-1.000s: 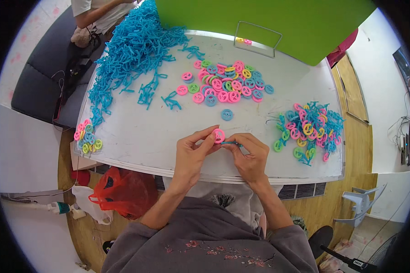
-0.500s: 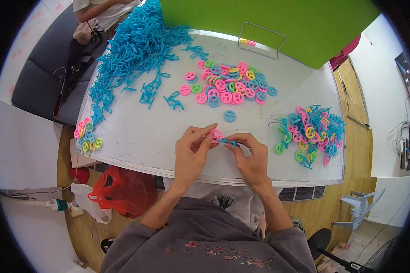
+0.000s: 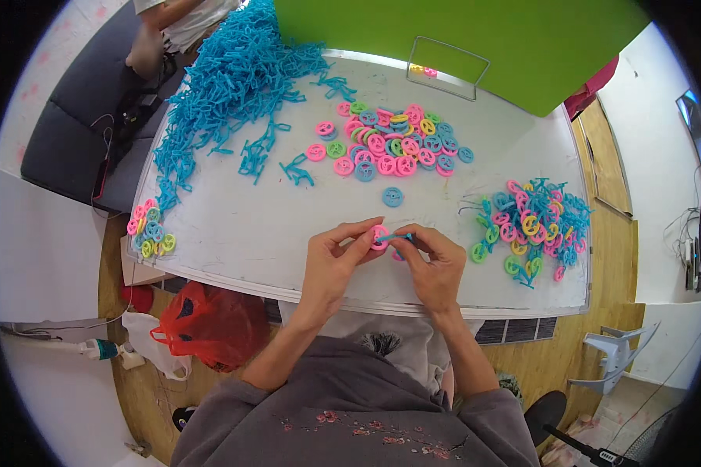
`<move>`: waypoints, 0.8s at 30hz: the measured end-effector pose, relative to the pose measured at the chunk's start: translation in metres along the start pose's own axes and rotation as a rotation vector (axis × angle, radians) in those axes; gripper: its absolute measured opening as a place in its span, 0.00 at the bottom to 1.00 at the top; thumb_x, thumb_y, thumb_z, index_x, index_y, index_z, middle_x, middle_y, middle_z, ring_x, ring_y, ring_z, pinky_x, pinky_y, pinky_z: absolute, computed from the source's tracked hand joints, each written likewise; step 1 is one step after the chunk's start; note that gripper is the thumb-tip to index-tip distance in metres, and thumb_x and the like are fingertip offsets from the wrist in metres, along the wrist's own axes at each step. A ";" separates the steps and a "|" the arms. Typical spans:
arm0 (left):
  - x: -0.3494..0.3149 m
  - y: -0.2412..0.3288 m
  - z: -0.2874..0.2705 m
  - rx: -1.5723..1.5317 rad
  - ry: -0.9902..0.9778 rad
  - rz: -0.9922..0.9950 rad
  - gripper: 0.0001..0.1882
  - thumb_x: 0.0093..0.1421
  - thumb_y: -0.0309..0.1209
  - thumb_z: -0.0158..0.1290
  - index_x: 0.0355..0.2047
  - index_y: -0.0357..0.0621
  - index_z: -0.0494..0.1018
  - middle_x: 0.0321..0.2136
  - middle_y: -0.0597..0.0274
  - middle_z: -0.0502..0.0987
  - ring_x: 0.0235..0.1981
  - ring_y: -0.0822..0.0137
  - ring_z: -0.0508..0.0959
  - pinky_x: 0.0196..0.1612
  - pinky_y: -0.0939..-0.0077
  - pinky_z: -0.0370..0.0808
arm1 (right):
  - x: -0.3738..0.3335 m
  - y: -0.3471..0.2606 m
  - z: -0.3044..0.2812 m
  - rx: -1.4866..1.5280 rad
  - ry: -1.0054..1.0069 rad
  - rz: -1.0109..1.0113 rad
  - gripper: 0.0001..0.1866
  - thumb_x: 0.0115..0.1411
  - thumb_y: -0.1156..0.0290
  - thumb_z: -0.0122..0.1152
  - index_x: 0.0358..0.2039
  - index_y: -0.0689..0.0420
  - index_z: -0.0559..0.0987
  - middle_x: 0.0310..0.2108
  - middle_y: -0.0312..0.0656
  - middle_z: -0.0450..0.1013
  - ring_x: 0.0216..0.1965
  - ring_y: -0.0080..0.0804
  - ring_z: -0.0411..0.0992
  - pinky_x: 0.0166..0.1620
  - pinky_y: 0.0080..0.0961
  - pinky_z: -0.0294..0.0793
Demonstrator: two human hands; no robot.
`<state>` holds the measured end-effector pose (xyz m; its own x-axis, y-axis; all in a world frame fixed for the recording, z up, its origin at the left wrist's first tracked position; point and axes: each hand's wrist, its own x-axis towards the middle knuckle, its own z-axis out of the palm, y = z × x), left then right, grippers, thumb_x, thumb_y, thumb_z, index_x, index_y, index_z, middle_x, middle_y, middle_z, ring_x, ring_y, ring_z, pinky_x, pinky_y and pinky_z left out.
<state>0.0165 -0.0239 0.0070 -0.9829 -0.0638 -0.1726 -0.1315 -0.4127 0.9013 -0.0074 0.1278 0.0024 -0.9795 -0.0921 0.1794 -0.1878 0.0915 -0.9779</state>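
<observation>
My left hand (image 3: 331,265) pinches a small pink plastic wheel (image 3: 380,238) between thumb and fingers, over the near middle of the white table. In the closed fingers of my right hand (image 3: 435,265) is a blue forked plastic piece (image 3: 401,236), its end meeting the wheel. A second pink bit (image 3: 398,254) shows below the right fingertips; whether it is held or lies on the table I cannot tell. Just beyond my hands lies a single blue wheel (image 3: 392,197). Farther back spreads a heap of pink, blue, green and yellow wheels (image 3: 401,144).
A large pile of blue forked pieces (image 3: 234,86) covers the table's far left. Wheels joined with blue pieces (image 3: 533,226) are heaped at right. More wheels (image 3: 152,229) sit at the left edge. A green panel (image 3: 459,47) stands behind; another person (image 3: 183,27) sits far left.
Both hands have shifted slightly; the pink wheel has moved a little right and nearer, and the blue piece now overlaps it. A pink bit has come into sight under my right fingers.
</observation>
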 end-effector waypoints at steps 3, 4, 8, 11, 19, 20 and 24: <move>-0.001 -0.002 -0.001 0.057 0.003 0.033 0.13 0.62 0.26 0.51 0.46 0.34 0.75 0.38 0.61 0.75 0.38 0.71 0.76 0.44 0.76 0.78 | 0.000 0.000 0.000 -0.054 -0.038 -0.006 0.07 0.52 0.81 0.65 0.33 0.65 0.80 0.28 0.38 0.77 0.27 0.19 0.74 0.30 0.15 0.73; -0.002 -0.002 -0.001 0.125 0.016 0.076 0.12 0.63 0.25 0.51 0.46 0.34 0.75 0.37 0.62 0.74 0.38 0.71 0.76 0.44 0.76 0.78 | 0.000 -0.001 0.001 -0.053 -0.031 0.003 0.07 0.52 0.80 0.65 0.33 0.65 0.81 0.27 0.38 0.77 0.26 0.20 0.74 0.30 0.16 0.73; -0.003 0.000 0.003 0.248 0.051 0.189 0.12 0.63 0.24 0.50 0.45 0.35 0.75 0.35 0.63 0.73 0.37 0.72 0.76 0.43 0.76 0.78 | 0.001 -0.004 0.001 -0.029 -0.020 0.125 0.08 0.52 0.77 0.67 0.33 0.64 0.81 0.27 0.40 0.78 0.27 0.20 0.75 0.31 0.16 0.74; -0.003 0.001 0.004 0.335 0.057 0.201 0.11 0.63 0.22 0.49 0.44 0.36 0.76 0.33 0.64 0.71 0.37 0.73 0.75 0.42 0.77 0.78 | -0.001 -0.004 0.000 0.010 -0.032 0.176 0.08 0.52 0.75 0.68 0.33 0.64 0.82 0.28 0.41 0.79 0.28 0.21 0.76 0.32 0.16 0.75; -0.004 -0.001 0.000 0.416 0.072 0.143 0.10 0.63 0.21 0.48 0.42 0.35 0.76 0.34 0.62 0.72 0.36 0.71 0.77 0.40 0.77 0.79 | -0.001 -0.013 0.001 -0.009 -0.047 0.194 0.06 0.50 0.79 0.67 0.31 0.63 0.82 0.27 0.41 0.79 0.29 0.22 0.76 0.33 0.17 0.74; -0.002 0.001 -0.003 0.415 0.072 0.144 0.10 0.63 0.21 0.48 0.42 0.35 0.76 0.34 0.62 0.72 0.36 0.71 0.77 0.40 0.77 0.79 | -0.001 -0.014 0.000 -0.015 -0.074 0.229 0.07 0.49 0.81 0.67 0.31 0.63 0.82 0.28 0.41 0.79 0.30 0.23 0.76 0.34 0.18 0.74; 0.004 0.008 -0.009 0.254 -0.034 0.084 0.09 0.62 0.21 0.48 0.41 0.33 0.76 0.36 0.60 0.74 0.37 0.70 0.77 0.42 0.75 0.79 | 0.010 -0.007 -0.010 -0.085 -0.185 -0.106 0.10 0.49 0.84 0.63 0.34 0.62 0.81 0.30 0.40 0.78 0.31 0.24 0.76 0.32 0.20 0.76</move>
<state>0.0129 -0.0358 0.0096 -0.9950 -0.0561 -0.0832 -0.0729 -0.1658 0.9835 -0.0162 0.1361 0.0120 -0.9252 -0.2854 0.2499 -0.3016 0.1540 -0.9409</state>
